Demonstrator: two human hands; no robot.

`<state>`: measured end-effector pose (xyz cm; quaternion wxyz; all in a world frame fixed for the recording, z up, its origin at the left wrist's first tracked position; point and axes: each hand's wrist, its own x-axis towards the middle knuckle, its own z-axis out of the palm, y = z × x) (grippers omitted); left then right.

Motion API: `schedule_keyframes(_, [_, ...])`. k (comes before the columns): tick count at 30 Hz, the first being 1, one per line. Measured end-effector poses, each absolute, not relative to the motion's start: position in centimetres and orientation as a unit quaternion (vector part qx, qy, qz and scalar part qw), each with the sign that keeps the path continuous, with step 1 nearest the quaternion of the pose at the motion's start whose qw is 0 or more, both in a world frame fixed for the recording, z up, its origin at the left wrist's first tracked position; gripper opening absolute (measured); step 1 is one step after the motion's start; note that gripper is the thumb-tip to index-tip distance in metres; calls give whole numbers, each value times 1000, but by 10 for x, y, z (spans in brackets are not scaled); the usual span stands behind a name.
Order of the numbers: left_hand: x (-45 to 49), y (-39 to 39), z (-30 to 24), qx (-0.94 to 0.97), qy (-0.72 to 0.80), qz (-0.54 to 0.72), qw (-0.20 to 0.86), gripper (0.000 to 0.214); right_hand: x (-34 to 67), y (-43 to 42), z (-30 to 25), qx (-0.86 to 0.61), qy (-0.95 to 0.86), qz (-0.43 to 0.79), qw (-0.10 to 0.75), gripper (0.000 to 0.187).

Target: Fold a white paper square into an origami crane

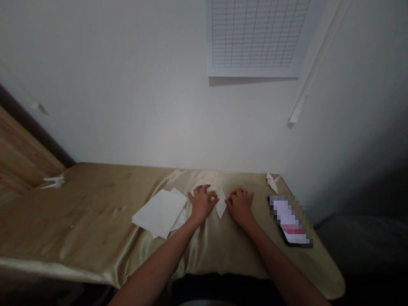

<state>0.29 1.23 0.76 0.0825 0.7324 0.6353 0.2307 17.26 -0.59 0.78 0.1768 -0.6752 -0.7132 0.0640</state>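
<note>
Head camera: white paper diamond lies between 2 bent hands

The left forearm slants up and rightward from the bottom edge, and the right forearm slants up and leftward, so the 2 draw close above the counter, which is covered in shiny gold cloth. Both hands are held low, backs upward. On the left hand, thumb and index finger come together at the left edge of the paper diamond, while the other fingers fan out, away from it. On the right hand, the fingers curl inward and their tips meet the paper's right edge. Whether either hand's fingers are grasping the paper or only pressing on it, I cannot tell. The diamond stands point-up between them, near the middle of the counter.

Just left of the left hand is a loose stack of white sheets; how many it contains cannot be counted. A folded paper bird lies beyond the phone, whose screen is blurred into blocks. Another folded white piece sits at the far left, its shape hard to make out. The gridded sheet on the wall is cut off by the top edge. Both forearms are cropped at the bottom, and the area right of the counter sinks into shadow. The diamond's finer creases are too small to read.
</note>
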Motion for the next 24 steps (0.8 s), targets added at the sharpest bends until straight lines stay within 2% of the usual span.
schedule_keyframes(2, [3, 11, 8, 734, 635, 228, 82, 12, 171, -7, 9, -678, -713, 57, 170, 28])
schedule_keyframes(7, [5, 8, 9, 750, 617, 226, 74, 35, 170, -7, 9, -677, -716, 48, 162, 30])
schedule_keyframes(14, [3, 8, 9, 811, 551, 189, 60, 29, 167, -8, 11, -682, -716, 37, 145, 32])
schedule_keyframes(24, [-6, 8, 11, 811, 562, 150, 55, 26, 166, -7, 10, -690, -709, 31, 146, 36])
